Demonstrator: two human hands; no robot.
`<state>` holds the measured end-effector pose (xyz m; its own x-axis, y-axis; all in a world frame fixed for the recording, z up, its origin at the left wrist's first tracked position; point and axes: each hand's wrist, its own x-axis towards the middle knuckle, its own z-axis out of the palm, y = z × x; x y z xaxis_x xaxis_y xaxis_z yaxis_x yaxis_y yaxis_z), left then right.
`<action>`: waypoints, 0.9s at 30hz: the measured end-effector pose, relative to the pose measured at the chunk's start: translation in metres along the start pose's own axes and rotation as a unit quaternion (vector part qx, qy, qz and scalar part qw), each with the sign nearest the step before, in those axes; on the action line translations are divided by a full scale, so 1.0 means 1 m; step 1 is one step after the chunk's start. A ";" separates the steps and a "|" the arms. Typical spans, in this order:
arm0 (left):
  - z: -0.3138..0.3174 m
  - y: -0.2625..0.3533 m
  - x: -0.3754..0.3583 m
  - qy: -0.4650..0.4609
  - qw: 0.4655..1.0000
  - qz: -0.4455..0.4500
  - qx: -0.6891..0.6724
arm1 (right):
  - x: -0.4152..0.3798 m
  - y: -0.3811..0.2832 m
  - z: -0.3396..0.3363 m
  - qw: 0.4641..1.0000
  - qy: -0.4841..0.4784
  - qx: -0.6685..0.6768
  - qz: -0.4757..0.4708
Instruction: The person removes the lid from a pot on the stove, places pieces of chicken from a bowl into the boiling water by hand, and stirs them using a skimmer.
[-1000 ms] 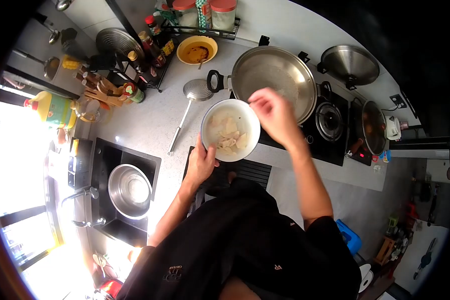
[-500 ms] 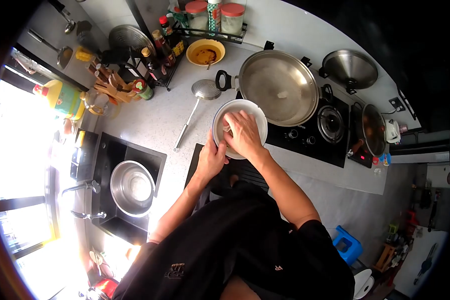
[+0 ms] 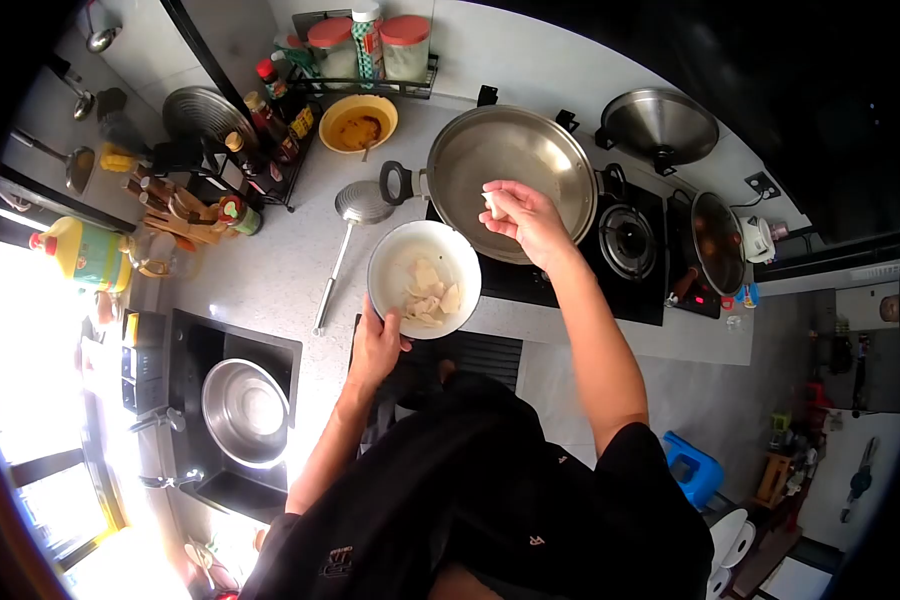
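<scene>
My left hand (image 3: 375, 348) grips the near left rim of a white bowl (image 3: 392, 255), tilted a little toward me. Pale thin slices of food (image 3: 432, 295) lie inside it. Above the near side of a wide steel wok (image 3: 462, 165), my right hand (image 3: 532, 225) pinches a small pale slice (image 3: 490, 205) between thumb and fingers. Part of the wok's interior is hidden by that hand. To the left of the wok, a perforated skimmer (image 3: 363, 203) rests on the counter, its handle pointing toward me.
A yellow bowl of brown sauce (image 3: 332, 112) stands by the dark bottles (image 3: 270, 130). At left, a steel basin (image 3: 215, 405) sits in the black sink (image 3: 292, 350). A second burner (image 3: 627, 243) and a pan (image 3: 718, 240) are at right.
My right hand has lifted out of the bowl and moved right over the wok with a slice. The bowl's slices are uncovered. The camera view has shifted slightly.
</scene>
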<state>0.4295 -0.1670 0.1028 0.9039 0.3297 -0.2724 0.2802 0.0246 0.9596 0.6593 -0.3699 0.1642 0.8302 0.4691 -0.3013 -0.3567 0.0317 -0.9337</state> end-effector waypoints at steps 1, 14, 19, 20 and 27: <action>0.000 0.001 0.002 -0.001 1.000 -0.001 0.001 | 0.001 -0.003 -0.005 1.000 -0.013 0.006 0.019; 0.005 0.022 0.007 0.010 1.000 -0.003 -0.019 | -0.021 0.015 0.066 0.892 -0.063 -0.357 -0.271; 0.003 0.022 0.001 0.017 1.000 -0.004 -0.001 | -0.024 0.043 0.079 0.838 -0.092 -0.448 -0.298; 0.002 0.021 0.000 0.020 1.000 -0.005 0.005 | -0.027 0.045 0.078 0.833 -0.103 -0.457 -0.294; -0.001 0.020 -0.002 0.018 1.000 -0.004 -0.002 | -0.032 0.050 0.077 0.847 -0.117 -0.435 -0.282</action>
<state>0.4330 -0.1661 0.1222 0.8893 0.3637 -0.2772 0.2856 0.0317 0.9578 0.5821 -0.3154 0.1424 0.6200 0.7610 0.1910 0.6033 -0.3067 -0.7362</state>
